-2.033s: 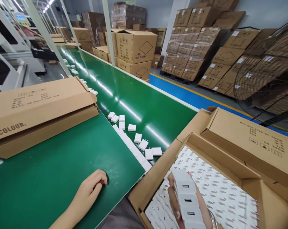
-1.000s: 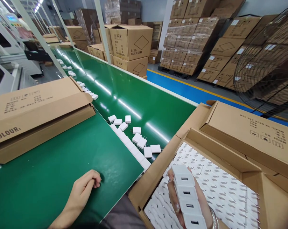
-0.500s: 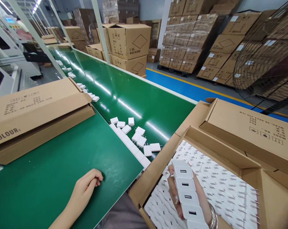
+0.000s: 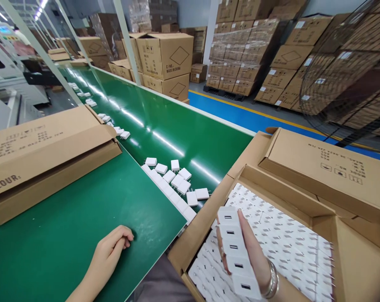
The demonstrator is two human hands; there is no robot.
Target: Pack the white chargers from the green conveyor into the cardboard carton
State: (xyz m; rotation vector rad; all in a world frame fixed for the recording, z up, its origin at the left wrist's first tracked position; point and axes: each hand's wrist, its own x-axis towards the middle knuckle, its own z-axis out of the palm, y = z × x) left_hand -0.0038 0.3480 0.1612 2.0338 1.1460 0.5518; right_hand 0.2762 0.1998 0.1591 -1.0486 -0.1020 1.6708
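Observation:
My right hand [image 4: 255, 256] is wrapped around a row of several white USB chargers [image 4: 235, 249], their port faces turned up toward me. It holds them above an open cardboard box [image 4: 323, 199], where white chargers [image 4: 281, 226] lie packed close together with metal prongs pointing up. My left hand [image 4: 112, 247] rests on the green tabletop [image 4: 66, 218] with its fingers loosely curled in, and nothing shows in them. Between the hands, along the table's edge, runs a neat line of white chargers [image 4: 167, 191]. Loose chargers [image 4: 177, 180] lie scattered just beyond that line.
A green conveyor belt [image 4: 205, 134] stretches away to the upper left, carrying more chargers [image 4: 117, 131]. On the left, a flattened-looking carton [image 4: 51, 142] lies on the table. A large fan [image 4: 344, 75] stands at right, before stacked cartons [image 4: 230, 54].
My right hand has shifted slightly left and up with its row of chargers, and more port faces now show. My left hand stays resting on the table. The view has turned a little.

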